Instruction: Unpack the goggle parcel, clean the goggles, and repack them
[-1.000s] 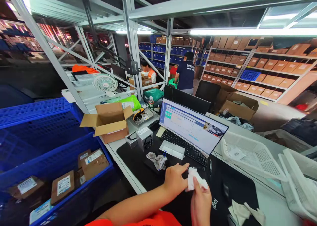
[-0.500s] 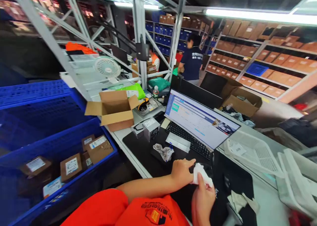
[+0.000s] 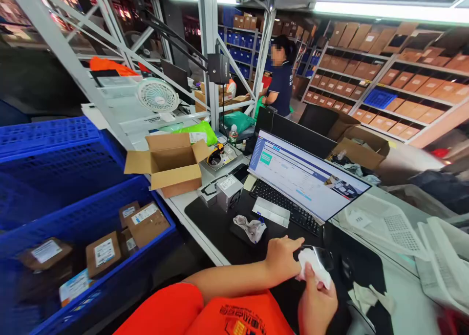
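Note:
My right hand (image 3: 319,296) is closed on a crumpled white cloth (image 3: 314,266), its thumb pressing on top. Against the cloth is a pair of dark glossy glasses (image 3: 325,257), partly covered by it. My left hand (image 3: 284,260) grips the glasses' near side, index finger stretched out along them and other fingers curled. Just left of the hands, a black case (image 3: 240,233) holds a crumpled grey cloth (image 3: 251,227). Behind that stand two small grey boxes, the nearer box (image 3: 229,194) printed with a dark frame.
A monitor (image 3: 306,171) and keyboard (image 3: 286,208) stand behind a white-silver flat box (image 3: 271,212). An open carton (image 3: 174,171) sits at left, above a blue crate (image 3: 110,271) of parcels. White baskets (image 3: 388,230) and a mouse (image 3: 346,268) lie right. A co-worker (image 3: 280,80) stands beyond.
The view has shifted slightly, so the desk and hands appear further right. My hands keep hold of the cloth and glasses. The co-worker has turned more to the left.

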The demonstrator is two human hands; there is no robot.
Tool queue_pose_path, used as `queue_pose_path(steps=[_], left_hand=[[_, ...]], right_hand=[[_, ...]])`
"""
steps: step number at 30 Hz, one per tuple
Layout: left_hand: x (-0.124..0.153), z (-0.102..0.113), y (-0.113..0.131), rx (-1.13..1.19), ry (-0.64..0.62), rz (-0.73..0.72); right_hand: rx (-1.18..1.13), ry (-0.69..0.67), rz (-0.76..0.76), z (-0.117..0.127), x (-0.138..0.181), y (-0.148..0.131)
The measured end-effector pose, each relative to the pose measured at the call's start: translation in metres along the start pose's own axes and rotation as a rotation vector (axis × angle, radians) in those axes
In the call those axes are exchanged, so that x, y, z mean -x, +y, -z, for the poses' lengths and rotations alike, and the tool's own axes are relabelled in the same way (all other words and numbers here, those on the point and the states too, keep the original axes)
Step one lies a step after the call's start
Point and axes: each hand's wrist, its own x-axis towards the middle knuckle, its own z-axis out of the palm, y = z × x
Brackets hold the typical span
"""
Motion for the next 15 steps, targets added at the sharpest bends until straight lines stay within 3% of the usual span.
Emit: queue_pose_path(steps=[7, 9, 12, 15], left_hand=[[0.012, 0.001, -0.001, 0.028, -0.007, -0.084], [0.012, 0.004, -0.001, 0.021, -0.005, -0.094], [0.008, 0.005, -0.003, 0.022, -0.003, -0.091], [0.005, 0.003, -0.008, 0.060, 0.011, -0.108]], right_hand=[[-0.332, -0.230, -0.277, 0.027, -0.045, -0.014], [-0.344, -0.150, -0.213, 0.023, -0.037, -0.013], [-0.286, 0.056, 0.000, 0.005, -0.006, -0.005], [-0.185, 0.096, 0.060, -0.010, 0.017, 0.002]])
